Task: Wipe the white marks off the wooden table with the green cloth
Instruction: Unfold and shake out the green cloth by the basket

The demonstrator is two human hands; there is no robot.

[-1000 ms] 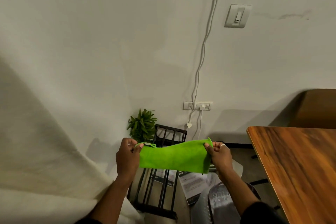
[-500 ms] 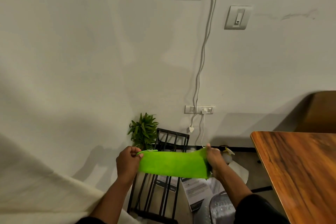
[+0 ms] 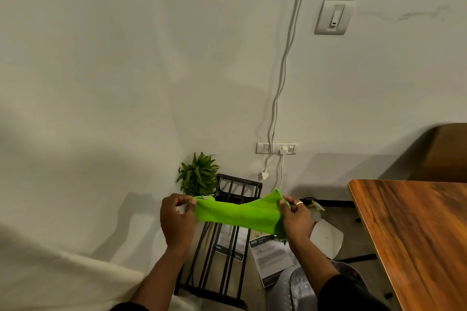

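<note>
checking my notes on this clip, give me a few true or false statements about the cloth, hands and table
1. Both hands, left hand and right hand, hold the bright green cloth stretched between them. True.
2. The cloth lies on the brown wooden table. False: it is held in the air, left of the table.
3. The right hand wears a ring. True.
4. A small green leafy plant stands on the table. False: it stands by the wall.

hands 2 | green cloth 1 | wooden table 1 | plant 1
</note>
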